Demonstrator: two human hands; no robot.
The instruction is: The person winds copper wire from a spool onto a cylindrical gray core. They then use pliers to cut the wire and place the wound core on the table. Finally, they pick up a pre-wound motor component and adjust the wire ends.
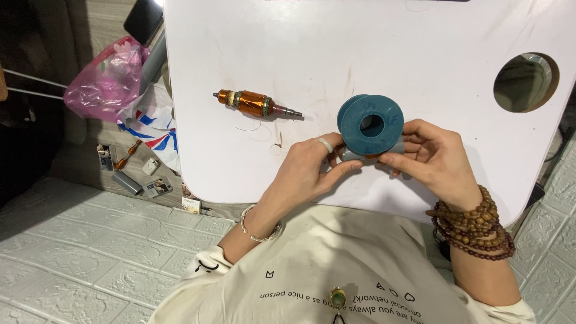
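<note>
Wound motor armature [257,104] lies loose on the white tabletop [420,36], left of the work. Left hand [309,165] and right hand [433,157] both pinch a small grey part under the teal plastic spool [370,125], mid-tabletop near the front edge. Spool looks light, rigid, likely slick; hold by the flanges. Wrists bent inward, fingertips nearly meeting.

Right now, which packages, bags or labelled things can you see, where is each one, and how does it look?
Pink plastic bag: floor, left of the white table; crumpled, translucent.
White wrapper with red and blue print: floor by the table's left edge, below the bag; crumpled.
Small flat packets: floor, lower left; rectangular, grey and white.
Teal spool: on the table, both hands beside it; round, no label readable.
</note>
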